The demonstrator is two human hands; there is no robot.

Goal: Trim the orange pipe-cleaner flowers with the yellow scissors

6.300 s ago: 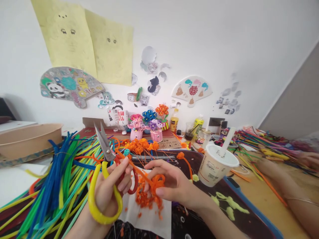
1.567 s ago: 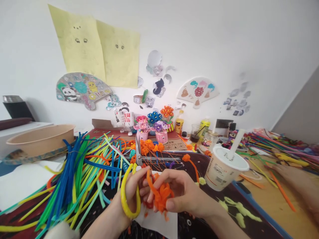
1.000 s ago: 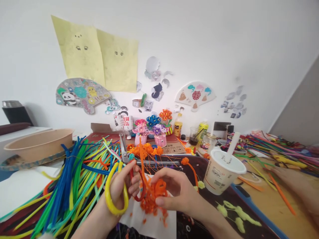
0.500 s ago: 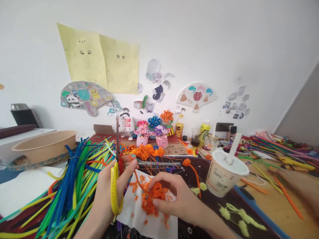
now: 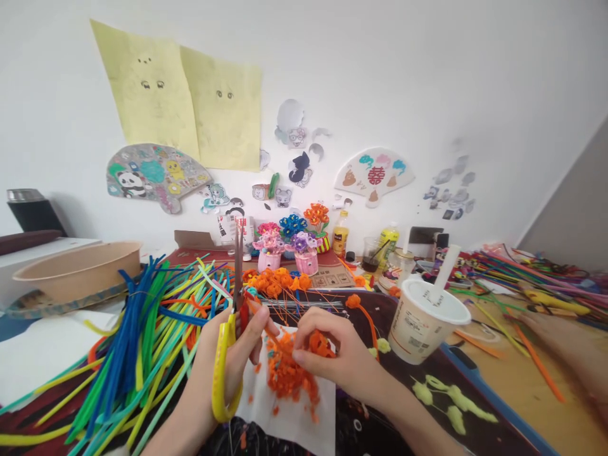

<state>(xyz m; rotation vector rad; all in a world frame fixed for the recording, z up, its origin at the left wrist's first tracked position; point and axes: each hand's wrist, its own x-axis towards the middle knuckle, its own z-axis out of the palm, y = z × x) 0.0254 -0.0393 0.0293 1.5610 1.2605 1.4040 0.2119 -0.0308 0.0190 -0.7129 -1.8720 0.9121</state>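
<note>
Scissors with yellow handles (image 5: 221, 373) hang on my left hand (image 5: 244, 348), blades (image 5: 238, 266) pointing up. The same hand pinches one end of an orange pipe cleaner (image 5: 280, 344). My right hand (image 5: 335, 361) is closed on its other part, where a curled orange pipe-cleaner flower (image 5: 322, 344) shows partly behind the fingers. Below both hands, a white paper sheet (image 5: 304, 434) carries a heap of orange fuzz clippings (image 5: 287, 380). Several orange flowers on wire stems (image 5: 275, 282) lie just beyond.
Loose bundles of blue, green and yellow pipe cleaners (image 5: 128, 342) spread at the left, before a tan basin (image 5: 78, 272). A lidded paper cup with a straw (image 5: 418, 332) stands at the right. Another person's hand (image 5: 551, 335) rests at the right edge. Potted pipe-cleaner flowers (image 5: 306, 261) stand at the back.
My hands have drawn closer, with the strand between them shorter and straighter. My right hand has moved slightly right and up, and the whole view has shifted a little.
</note>
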